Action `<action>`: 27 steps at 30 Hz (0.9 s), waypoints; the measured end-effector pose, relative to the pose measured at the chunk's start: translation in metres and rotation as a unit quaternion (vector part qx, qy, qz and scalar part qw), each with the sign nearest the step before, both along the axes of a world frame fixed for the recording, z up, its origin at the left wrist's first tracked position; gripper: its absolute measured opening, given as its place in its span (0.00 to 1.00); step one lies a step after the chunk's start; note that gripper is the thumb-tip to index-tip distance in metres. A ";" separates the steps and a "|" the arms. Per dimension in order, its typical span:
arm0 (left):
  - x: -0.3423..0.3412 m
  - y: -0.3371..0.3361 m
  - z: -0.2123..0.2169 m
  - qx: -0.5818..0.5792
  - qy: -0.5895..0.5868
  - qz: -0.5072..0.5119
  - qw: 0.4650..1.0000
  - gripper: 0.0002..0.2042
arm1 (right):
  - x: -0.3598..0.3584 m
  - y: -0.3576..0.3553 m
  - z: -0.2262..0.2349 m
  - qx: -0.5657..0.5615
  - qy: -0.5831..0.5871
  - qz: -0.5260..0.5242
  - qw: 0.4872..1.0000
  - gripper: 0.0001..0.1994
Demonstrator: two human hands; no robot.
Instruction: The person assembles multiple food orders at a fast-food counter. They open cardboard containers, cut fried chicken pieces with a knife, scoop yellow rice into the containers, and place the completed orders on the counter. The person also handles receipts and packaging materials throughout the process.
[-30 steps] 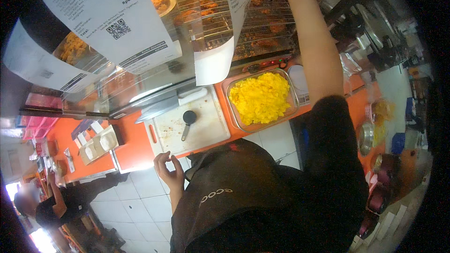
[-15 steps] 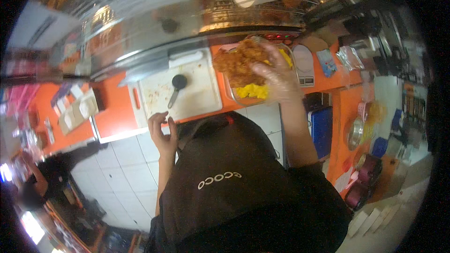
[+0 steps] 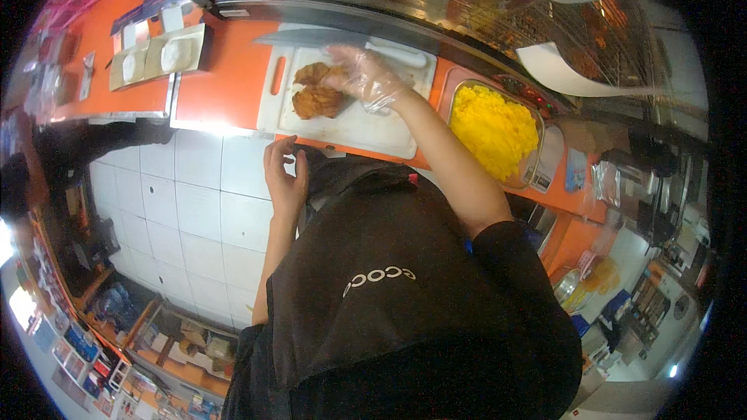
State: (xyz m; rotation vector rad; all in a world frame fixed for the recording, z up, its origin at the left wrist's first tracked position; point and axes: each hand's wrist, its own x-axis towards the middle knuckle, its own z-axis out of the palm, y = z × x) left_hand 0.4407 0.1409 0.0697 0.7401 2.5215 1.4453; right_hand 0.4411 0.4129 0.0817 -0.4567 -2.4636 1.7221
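Observation:
A piece of browned fried chicken [image 3: 317,99] is at the left part of the white cutting board [image 3: 381,131]. My right hand [image 3: 366,78], in a clear plastic glove, reaches over the board from the right, thumb and fingers at the chicken's right edge and gripping it; the fingertips are blurred. A knife [image 3: 397,53] with a white handle and long blade lies along the board's far edge. Just off the near left edge of the board, my left hand [image 3: 285,171] is bare and holds nothing, its fingers loosely bent and apart.
Right of the board stands a metal tray [image 3: 542,144] filled with yellow food [image 3: 494,128]. Open cardboard boxes [image 3: 159,58] sit on the orange counter [image 3: 214,85] to the left. A glass-fronted cabinet [image 3: 436,0] with wire racks borders the counter's far side.
My right hand has carried the fried chicken left, from above the yellow food to the cutting board. The black round-headed utensil is now hidden. The view has turned; my left hand remains near the board.

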 end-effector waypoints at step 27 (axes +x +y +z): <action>-0.064 0.063 -0.015 -0.129 0.096 -0.141 0.977 0.36 | 0.135 0.052 0.058 0.374 -0.153 -0.124 0.906 0.26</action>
